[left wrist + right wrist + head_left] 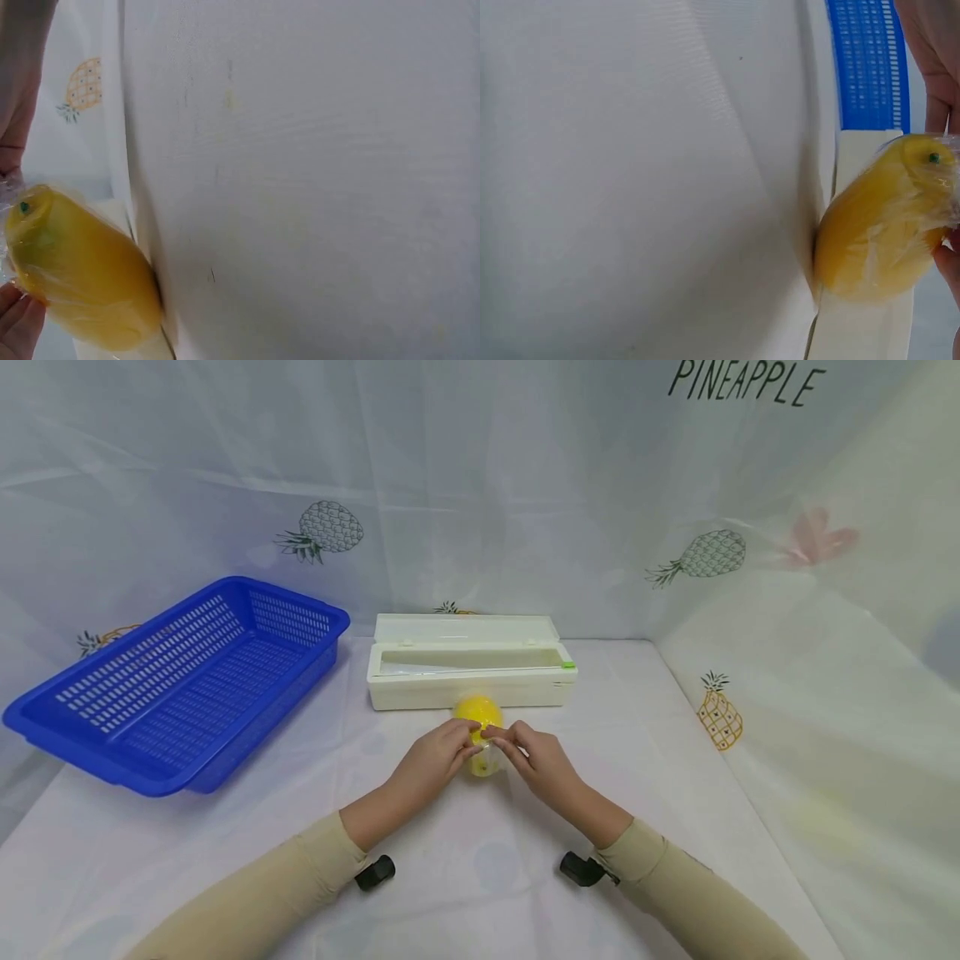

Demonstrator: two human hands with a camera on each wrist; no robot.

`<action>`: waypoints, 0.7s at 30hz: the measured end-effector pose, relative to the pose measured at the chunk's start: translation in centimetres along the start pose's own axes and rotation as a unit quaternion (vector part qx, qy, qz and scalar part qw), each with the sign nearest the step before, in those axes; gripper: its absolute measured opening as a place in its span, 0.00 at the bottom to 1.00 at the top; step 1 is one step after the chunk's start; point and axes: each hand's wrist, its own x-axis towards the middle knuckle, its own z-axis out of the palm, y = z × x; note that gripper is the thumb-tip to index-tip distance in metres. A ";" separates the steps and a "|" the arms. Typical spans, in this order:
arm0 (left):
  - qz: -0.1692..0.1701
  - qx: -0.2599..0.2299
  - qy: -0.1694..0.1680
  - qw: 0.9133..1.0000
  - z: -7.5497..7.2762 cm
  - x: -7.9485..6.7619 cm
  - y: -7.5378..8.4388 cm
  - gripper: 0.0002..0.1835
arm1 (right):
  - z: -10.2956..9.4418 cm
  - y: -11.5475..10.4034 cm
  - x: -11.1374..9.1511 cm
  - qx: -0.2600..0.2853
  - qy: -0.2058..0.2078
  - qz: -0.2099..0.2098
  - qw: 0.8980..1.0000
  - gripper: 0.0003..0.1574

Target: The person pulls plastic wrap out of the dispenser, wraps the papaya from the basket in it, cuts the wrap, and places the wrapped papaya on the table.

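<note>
A yellow fruit (477, 710), shaped like a mango with a small green stem spot, stands on the table wrapped in clear cling film (492, 758). My left hand (431, 764) is at its left side, thumb and forefinger pinching the film over the fruit. From the right, my right hand (546, 768) pinches the film close by, its fingertips almost meeting the left ones. Both wrist views show the fruit (90, 277) with film wrinkled over its stem end; in the right wrist view the film (952, 191) bunches between the hands.
Right behind the fruit is a long white cling film dispenser (472, 690), lid raised, with a green slider (568, 665) at its right end. A blue slotted basket (213, 768) stands at the left. Pineapple-printed cloth (510, 543) hangs behind and at the right.
</note>
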 end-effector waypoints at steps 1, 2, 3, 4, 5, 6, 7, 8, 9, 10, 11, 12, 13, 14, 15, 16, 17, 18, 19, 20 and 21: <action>-0.018 0.002 -0.008 1.000 -0.1 0.1 0.2 0.08 | 0.1 -0.1 0.1 -0.004 0.005 0.011 1.000 0.07; -0.032 0.005 -0.014 0.999 -0.1 0.2 0.3 0.08 | 0.1 -0.1 0.2 -0.007 0.009 0.022 1.000 0.07; -0.042 0.007 -0.017 0.999 -0.1 0.3 0.5 0.08 | 0.2 -0.2 0.2 -0.007 0.014 0.032 0.999 0.06; -0.050 0.011 -0.018 0.999 -0.2 0.4 0.6 0.08 | 0.2 -0.2 0.3 -0.005 0.017 0.040 0.999 0.06; -0.055 0.014 -0.019 0.998 -0.2 0.5 0.7 0.09 | 0.2 -0.2 0.4 0.001 0.018 0.046 0.999 0.06; -0.056 0.016 -0.017 0.998 -0.2 0.5 0.7 0.11 | 0.2 -0.2 0.5 0.009 0.019 0.048 0.999 0.05; -0.054 0.018 -0.015 0.998 -0.3 0.6 0.7 0.12 | 0.1 -0.1 0.5 0.016 0.017 0.047 0.999 0.04; -0.049 0.021 -0.012 0.998 -0.3 0.6 0.7 0.14 | 0.0 0.0 0.6 0.023 0.013 0.037 0.999 0.04; -0.043 0.025 -0.009 0.999 -0.3 0.7 0.6 0.16 | -0.1 0.1 0.7 0.028 0.005 0.028 0.999 0.04; -0.042 0.024 -0.009 0.999 -0.3 0.7 0.5 0.14 | -0.2 0.2 0.8 0.032 -0.004 0.015 0.999 0.06; -0.041 0.021 -0.008 0.999 -0.3 0.8 0.4 0.13 | -0.3 0.3 0.9 0.033 -0.015 0.001 0.999 0.08; -0.041 0.018 -0.010 0.999 -0.3 0.8 0.2 0.12 | -0.4 0.4 1.0 0.032 -0.023 -0.013 0.999 0.08; -0.042 0.013 -0.012 0.999 -0.3 0.8 0.1 0.10 | -0.5 0.6 1.1 0.028 -0.030 -0.026 0.999 0.09; -0.045 0.005 -0.017 0.999 -0.3 0.9 0.0 0.08 | -0.5 0.7 1.2 0.024 -0.033 -0.034 0.999 0.08; -0.049 -0.002 -0.022 0.999 -0.4 0.9 -0.1 0.07 | -0.5 0.9 1.2 0.021 -0.034 -0.038 0.998 0.07; -0.055 -0.010 -0.027 0.998 -0.4 0.9 -0.2 0.07 | -0.5 1.0 1.3 0.022 -0.032 -0.041 0.998 0.05; -0.064 -0.019 -0.036 0.997 -0.5 0.9 -0.3 0.08 | -0.5 1.2 1.3 0.025 -0.029 -0.037 0.999 0.04; -0.074 -0.029 -0.045 0.996 -0.6 0.9 -0.3 0.09 | -0.5 1.4 1.3 0.030 -0.025 -0.031 0.999 0.05; -0.082 -0.040 -0.055 0.994 -0.6 1.0 -0.3 0.10 | -0.5 1.5 1.3 0.037 -0.021 -0.023 0.999 0.05; -0.088 -0.046 -0.062 0.993 -0.7 1.0 -0.3 0.12 | -0.4 1.7 1.3 0.046 -0.017 -0.012 0.999 0.06; -0.093 -0.050 -0.066 0.992 -0.7 1.1 -0.3 0.14 | -0.4 1.8 1.3 0.057 -0.013 -0.001 0.998 0.06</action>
